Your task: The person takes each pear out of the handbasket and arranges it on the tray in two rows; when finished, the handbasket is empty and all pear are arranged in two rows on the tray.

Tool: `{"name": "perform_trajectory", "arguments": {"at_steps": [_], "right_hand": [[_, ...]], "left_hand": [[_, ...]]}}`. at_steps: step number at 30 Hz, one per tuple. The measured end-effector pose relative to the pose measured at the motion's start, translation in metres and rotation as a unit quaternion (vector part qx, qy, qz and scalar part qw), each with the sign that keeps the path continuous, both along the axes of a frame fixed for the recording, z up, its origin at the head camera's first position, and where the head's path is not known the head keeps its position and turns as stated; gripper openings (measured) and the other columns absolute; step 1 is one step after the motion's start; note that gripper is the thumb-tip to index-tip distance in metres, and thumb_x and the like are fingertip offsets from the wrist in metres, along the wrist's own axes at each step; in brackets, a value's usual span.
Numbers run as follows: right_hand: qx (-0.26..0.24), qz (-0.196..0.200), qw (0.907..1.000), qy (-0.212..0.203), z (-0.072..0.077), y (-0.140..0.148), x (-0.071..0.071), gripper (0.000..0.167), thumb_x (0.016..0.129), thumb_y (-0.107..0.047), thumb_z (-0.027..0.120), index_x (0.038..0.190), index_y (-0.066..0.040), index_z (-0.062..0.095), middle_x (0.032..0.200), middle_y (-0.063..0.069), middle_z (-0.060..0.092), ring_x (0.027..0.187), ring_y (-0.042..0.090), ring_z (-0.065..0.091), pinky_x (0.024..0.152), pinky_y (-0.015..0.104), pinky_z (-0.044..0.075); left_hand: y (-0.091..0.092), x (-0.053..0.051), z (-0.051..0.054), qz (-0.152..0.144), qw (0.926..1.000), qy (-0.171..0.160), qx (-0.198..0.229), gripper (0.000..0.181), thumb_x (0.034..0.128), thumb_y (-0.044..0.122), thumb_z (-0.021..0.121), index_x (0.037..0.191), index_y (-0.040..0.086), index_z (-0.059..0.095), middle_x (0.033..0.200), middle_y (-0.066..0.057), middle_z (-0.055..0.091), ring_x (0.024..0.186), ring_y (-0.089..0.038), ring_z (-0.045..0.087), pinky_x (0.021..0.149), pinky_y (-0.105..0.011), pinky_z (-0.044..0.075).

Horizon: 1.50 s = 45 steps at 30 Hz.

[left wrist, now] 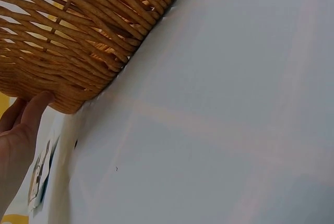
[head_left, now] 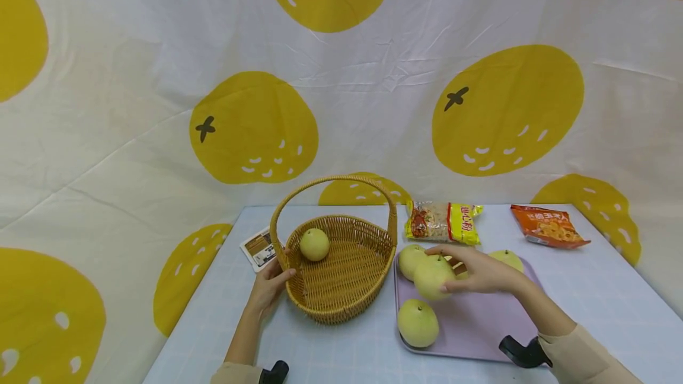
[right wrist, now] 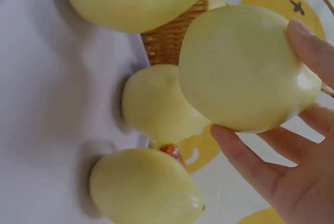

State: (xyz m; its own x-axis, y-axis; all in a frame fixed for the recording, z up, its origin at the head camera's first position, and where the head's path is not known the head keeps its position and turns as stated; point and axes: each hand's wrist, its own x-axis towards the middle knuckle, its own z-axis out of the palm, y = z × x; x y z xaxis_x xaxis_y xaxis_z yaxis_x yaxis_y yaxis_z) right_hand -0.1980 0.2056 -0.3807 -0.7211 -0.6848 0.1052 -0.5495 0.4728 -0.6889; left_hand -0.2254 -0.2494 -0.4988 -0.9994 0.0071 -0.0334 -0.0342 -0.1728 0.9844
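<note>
My right hand (head_left: 482,270) holds a pale yellow-green pear (head_left: 433,278) above the left part of a lilac tray (head_left: 480,325). In the right wrist view, thumb and fingers grip this pear (right wrist: 250,70) from its stem end. On the tray lie more pears, one at the front left (head_left: 418,323), one at the back left (head_left: 412,261) and one farther right (head_left: 507,259); another is partly hidden behind the hand. My left hand (head_left: 268,286) grips the left side of a wicker basket (head_left: 341,313) near the handle's foot. One pear (head_left: 315,245) sits inside it.
Behind the tray lies a yellow-and-clear food packet (head_left: 443,222), with an orange snack bag (head_left: 549,227) to its right. A flat printed packet (head_left: 259,249) lies left of the basket, partly covered. A fruit-patterned cloth hangs behind the table (head_left: 363,348).
</note>
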Motion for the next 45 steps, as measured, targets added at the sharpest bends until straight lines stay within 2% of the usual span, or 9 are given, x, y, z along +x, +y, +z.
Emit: {"name": "perform_trajectory", "arguments": {"at_steps": [5, 11, 18, 26, 33, 40, 45], "right_hand": [[0.005, -0.001, 0.9999, -0.014, -0.009, 0.013, 0.005, 0.064, 0.082, -0.030, 0.072, 0.131, 0.002, 0.047, 0.129, 0.023, 0.050, 0.104, 0.027, 0.056, 0.080, 0.030, 0.053], [-0.006, 0.014, 0.9996, -0.023, -0.018, 0.025, 0.012, 0.064, 0.082, -0.028, 0.073, 0.131, 0.003, 0.046, 0.128, 0.026, 0.049, 0.102, 0.023, 0.057, 0.079, 0.029, 0.054], [-0.006, 0.014, 0.9993, -0.035, -0.026, 0.035, 0.018, 0.061, 0.080, -0.026, 0.074, 0.130, 0.000, 0.049, 0.127, 0.027, 0.050, 0.103, 0.019, 0.058, 0.078, 0.029, 0.054], [-0.014, 0.023, 0.9985, -0.048, -0.041, 0.042, 0.019, 0.054, 0.072, -0.017, 0.079, 0.119, -0.003, 0.056, 0.116, 0.012, 0.059, 0.094, 0.010, 0.058, 0.073, 0.029, 0.054], [-0.001, 0.016, 0.9960, -0.088, -0.050, 0.042, 0.020, 0.057, 0.068, -0.015, 0.081, 0.118, -0.003, 0.056, 0.115, 0.010, 0.058, 0.093, 0.011, 0.057, 0.074, 0.028, 0.053], [0.003, 0.016, 0.9939, -0.109, -0.053, 0.045, 0.022, 0.057, 0.066, -0.013, 0.081, 0.116, -0.007, 0.054, 0.113, 0.007, 0.056, 0.090, 0.012, 0.055, 0.072, 0.026, 0.051], [0.014, 0.018, 0.9899, -0.140, -0.052, 0.044, 0.023, 0.059, 0.063, -0.013, 0.082, 0.113, -0.009, 0.052, 0.112, 0.006, 0.053, 0.091, 0.016, 0.051, 0.072, 0.026, 0.048]], "left_hand": [[0.001, -0.001, -0.001, -0.005, 0.9998, 0.014, -0.011, 0.064, 0.0855, 0.003, 0.065, 0.143, 0.001, 0.037, 0.143, -0.024, 0.037, 0.120, -0.022, 0.049, 0.087, -0.023, 0.049], [0.002, 0.001, 0.000, -0.010, 0.9999, 0.014, -0.003, 0.063, 0.0863, 0.000, 0.063, 0.144, 0.002, 0.036, 0.144, -0.024, 0.036, 0.127, -0.028, 0.042, 0.090, -0.022, 0.047], [0.003, 0.002, 0.002, -0.009, 0.9999, 0.006, 0.000, 0.063, 0.0869, -0.002, 0.061, 0.144, 0.002, 0.035, 0.144, -0.023, 0.037, 0.126, -0.026, 0.043, 0.090, -0.021, 0.046], [0.001, 0.002, 0.000, 0.000, 0.9999, 0.009, -0.007, 0.064, 0.0854, -0.002, 0.063, 0.143, 0.000, 0.036, 0.143, -0.025, 0.037, 0.121, -0.021, 0.047, 0.090, -0.022, 0.047], [0.000, 0.001, -0.001, 0.000, 0.9999, 0.008, -0.009, 0.065, 0.0849, -0.001, 0.064, 0.143, -0.001, 0.035, 0.144, -0.025, 0.036, 0.113, -0.010, 0.052, 0.090, -0.022, 0.046], [0.001, 0.002, 0.001, -0.007, 1.0000, 0.005, -0.001, 0.064, 0.0861, -0.001, 0.062, 0.144, 0.001, 0.034, 0.144, -0.024, 0.036, 0.125, -0.026, 0.044, 0.091, -0.023, 0.047], [0.000, 0.001, 0.001, -0.007, 1.0000, 0.006, -0.003, 0.065, 0.0857, -0.001, 0.063, 0.144, 0.001, 0.035, 0.143, -0.025, 0.037, 0.122, -0.023, 0.047, 0.091, -0.023, 0.047]]}}
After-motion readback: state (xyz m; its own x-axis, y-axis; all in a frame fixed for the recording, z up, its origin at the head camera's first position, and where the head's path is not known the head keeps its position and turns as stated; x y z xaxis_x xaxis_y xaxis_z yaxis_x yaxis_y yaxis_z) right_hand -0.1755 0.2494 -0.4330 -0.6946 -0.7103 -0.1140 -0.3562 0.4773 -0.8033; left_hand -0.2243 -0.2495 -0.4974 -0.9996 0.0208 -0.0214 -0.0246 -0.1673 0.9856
